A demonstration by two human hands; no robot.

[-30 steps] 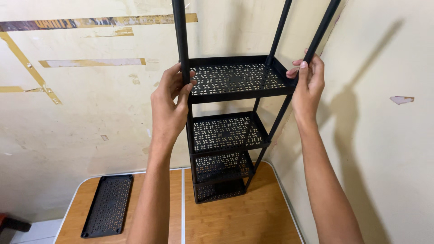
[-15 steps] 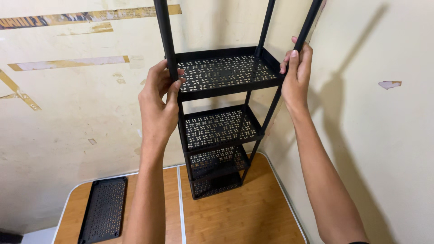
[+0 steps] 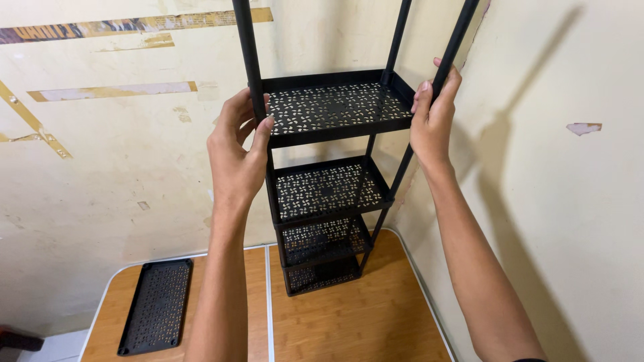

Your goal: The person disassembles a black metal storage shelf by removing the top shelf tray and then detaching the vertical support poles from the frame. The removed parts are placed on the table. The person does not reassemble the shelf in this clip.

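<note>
Rack poles (image 3: 247, 47) run out of frame above both hands.

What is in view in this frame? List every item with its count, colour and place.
Shelf rack: one, black, four perforated tiers on upright poles, standing on the table in the wall corner.
Loose shelf tray: one, black, perforated, lying flat on the table's left part.
Table: one, wood-coloured top with pale edge and a centre seam, against the walls.
Walls: two, cream, meeting behind the rack; tape residue strips and a chipped patch.
Dark object: one, at the bottom left edge, too cut off to identify.
Left hand: one, wrapped around the rack's front left pole at the top tier.
Right hand: one, gripping the front right pole at the top tier.
</note>
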